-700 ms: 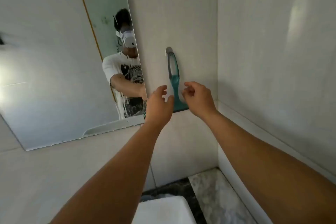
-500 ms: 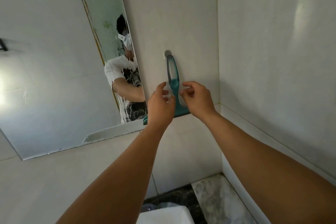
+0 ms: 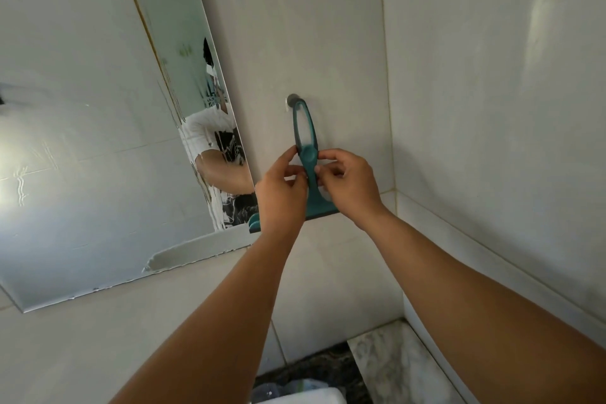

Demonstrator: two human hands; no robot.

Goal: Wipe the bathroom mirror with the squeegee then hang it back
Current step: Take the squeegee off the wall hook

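Both hands pinch squeegee point(image 3: 310, 170) neck: left hand point(image 3: 281, 193) fingers at 9 o'clock, right hand point(image 3: 352, 185) at 3 o'clock; loop on wall hook point(image 3: 292, 101).

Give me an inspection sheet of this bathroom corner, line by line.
Surface: pale tiled wall, bare apart from the hook.
Job's things: teal squeegee hanging by its loop on the hook; mirror streaked near its right edge.
Clutter: white object at the bottom edge, unclear.
Grippers: left hand and right hand pinch the squeegee's neck.
Cables: nothing seen.
Surroundings: marble ledge in the corner.
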